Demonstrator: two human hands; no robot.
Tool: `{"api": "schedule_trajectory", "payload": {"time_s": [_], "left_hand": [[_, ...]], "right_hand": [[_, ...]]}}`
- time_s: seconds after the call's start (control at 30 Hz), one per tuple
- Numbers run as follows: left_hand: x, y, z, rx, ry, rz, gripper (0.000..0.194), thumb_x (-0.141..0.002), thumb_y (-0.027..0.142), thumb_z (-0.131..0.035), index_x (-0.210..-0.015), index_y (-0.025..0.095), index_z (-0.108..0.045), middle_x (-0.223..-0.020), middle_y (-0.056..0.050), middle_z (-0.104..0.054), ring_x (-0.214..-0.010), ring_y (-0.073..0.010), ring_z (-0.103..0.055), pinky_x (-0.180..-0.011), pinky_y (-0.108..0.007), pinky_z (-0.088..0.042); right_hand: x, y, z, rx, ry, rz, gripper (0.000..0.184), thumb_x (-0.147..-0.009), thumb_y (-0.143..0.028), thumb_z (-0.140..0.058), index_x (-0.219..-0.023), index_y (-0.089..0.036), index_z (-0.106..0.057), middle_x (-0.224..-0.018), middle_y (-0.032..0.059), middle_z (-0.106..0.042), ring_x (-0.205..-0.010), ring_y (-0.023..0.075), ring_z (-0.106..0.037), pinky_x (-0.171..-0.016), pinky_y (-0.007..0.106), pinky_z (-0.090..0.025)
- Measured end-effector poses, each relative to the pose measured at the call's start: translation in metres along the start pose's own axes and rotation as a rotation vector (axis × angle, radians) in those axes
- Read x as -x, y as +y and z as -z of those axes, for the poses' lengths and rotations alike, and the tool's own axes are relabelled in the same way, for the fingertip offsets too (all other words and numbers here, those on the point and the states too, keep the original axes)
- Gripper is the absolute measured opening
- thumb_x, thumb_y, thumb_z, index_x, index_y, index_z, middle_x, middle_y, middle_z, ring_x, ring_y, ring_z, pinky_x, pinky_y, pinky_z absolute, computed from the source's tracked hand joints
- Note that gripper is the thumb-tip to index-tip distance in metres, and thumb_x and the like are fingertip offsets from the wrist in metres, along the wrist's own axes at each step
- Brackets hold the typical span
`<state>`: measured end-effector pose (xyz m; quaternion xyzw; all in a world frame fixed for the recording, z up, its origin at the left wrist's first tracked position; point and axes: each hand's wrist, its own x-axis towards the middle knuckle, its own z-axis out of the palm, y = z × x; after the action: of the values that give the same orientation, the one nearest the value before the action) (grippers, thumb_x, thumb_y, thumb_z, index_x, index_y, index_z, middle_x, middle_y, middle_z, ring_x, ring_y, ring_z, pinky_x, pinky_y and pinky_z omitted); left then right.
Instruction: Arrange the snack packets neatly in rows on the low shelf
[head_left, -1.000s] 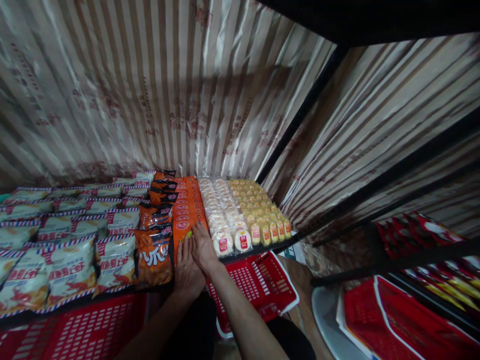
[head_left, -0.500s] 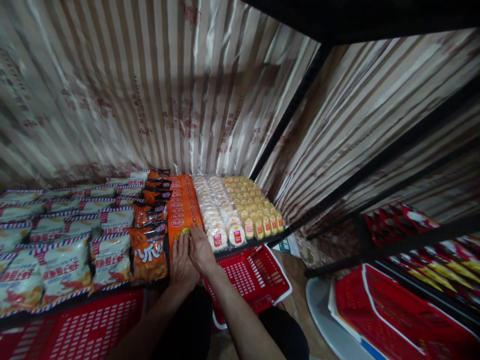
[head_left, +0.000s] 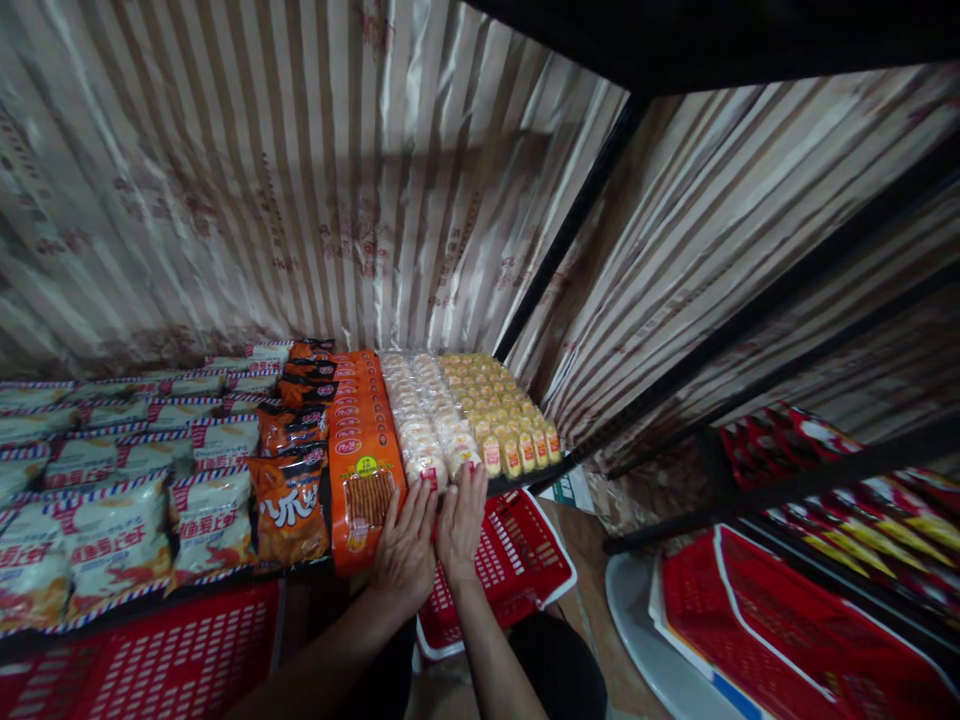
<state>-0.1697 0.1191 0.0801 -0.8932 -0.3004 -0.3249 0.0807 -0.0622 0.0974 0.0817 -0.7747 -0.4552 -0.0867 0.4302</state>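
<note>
My left hand [head_left: 406, 545] and my right hand [head_left: 460, 520] lie side by side at the front edge of a shelf, fingers stretched flat against the front packs of round white cakes [head_left: 427, 440]. Neither hand grips anything. Just left of my left hand stands a row of orange biscuit packs [head_left: 363, 455]. To the right of the white cakes runs a row of small yellow snack packs [head_left: 501, 418].
Orange-and-black chip bags [head_left: 289, 500] and white chip bags [head_left: 127, 500] fill the shelf's left side. A red basket [head_left: 517, 565] sits below my hands, another [head_left: 172, 655] at lower left. A second rack with red packs [head_left: 825, 470] stands right. A striped curtain [head_left: 300, 180] hangs behind.
Both hands have moved right, from the orange biscuit packs to the front of the white cake rows. The front orange pack is uncovered now.
</note>
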Motion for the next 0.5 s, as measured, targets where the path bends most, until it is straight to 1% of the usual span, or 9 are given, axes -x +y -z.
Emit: {"api": "schedule_trajectory", "payload": {"time_s": [0.1,0.17,0.33,0.4,0.5], "left_hand": [[-0.001,0.006,-0.009,0.008,-0.036,0.004,0.051,-0.084,0.02,-0.032,-0.135,0.01,-0.037,-0.141,-0.01,-0.041,-0.133,-0.0208,-0.03,-0.111,-0.043,-0.018],[-0.002,0.008,-0.012,-0.005,-0.048,0.007,0.053,-0.084,0.021,-0.033,-0.136,0.011,-0.035,-0.141,-0.01,-0.041,-0.134,-0.0203,-0.029,-0.111,-0.043,-0.017],[-0.006,0.008,-0.014,-0.065,-0.031,0.002,0.053,-0.083,0.019,-0.033,-0.135,0.011,-0.037,-0.14,-0.008,-0.043,-0.133,-0.0212,-0.03,-0.113,-0.043,-0.007],[-0.007,0.008,-0.015,-0.067,-0.042,-0.002,0.053,-0.083,0.019,-0.033,-0.135,0.011,-0.038,-0.14,-0.007,-0.043,-0.133,-0.0219,-0.03,-0.113,-0.044,-0.007],[-0.008,0.009,-0.017,-0.06,-0.041,0.002,0.053,-0.083,0.018,-0.032,-0.136,0.012,-0.036,-0.139,-0.007,-0.044,-0.134,-0.0209,-0.028,-0.113,-0.043,-0.009]], "right_hand": [[0.0,0.017,-0.003,-0.018,-0.057,-0.003,0.052,-0.096,-0.034,-0.02,-0.143,-0.012,-0.022,-0.149,0.0149,-0.019,-0.139,0.0252,-0.003,-0.107,0.059,-0.017],[-0.001,0.023,-0.006,-0.033,-0.094,-0.013,0.054,-0.096,-0.036,-0.02,-0.143,-0.01,-0.021,-0.149,0.0156,-0.019,-0.139,0.0247,-0.003,-0.108,0.057,-0.017],[-0.005,0.024,-0.012,-0.055,-0.122,-0.05,0.058,-0.095,-0.038,-0.018,-0.141,-0.003,-0.023,-0.149,0.0178,-0.017,-0.139,0.0234,-0.003,-0.11,0.054,-0.015],[-0.006,0.024,-0.012,-0.05,-0.121,-0.051,0.058,-0.095,-0.038,-0.018,-0.141,-0.003,-0.024,-0.148,0.0177,-0.018,-0.139,0.023,-0.004,-0.11,0.053,-0.015],[-0.006,0.025,-0.012,-0.037,-0.12,-0.043,0.058,-0.095,-0.038,-0.019,-0.141,-0.004,-0.025,-0.148,0.0173,-0.019,-0.139,0.0229,-0.005,-0.11,0.052,-0.016]]}}
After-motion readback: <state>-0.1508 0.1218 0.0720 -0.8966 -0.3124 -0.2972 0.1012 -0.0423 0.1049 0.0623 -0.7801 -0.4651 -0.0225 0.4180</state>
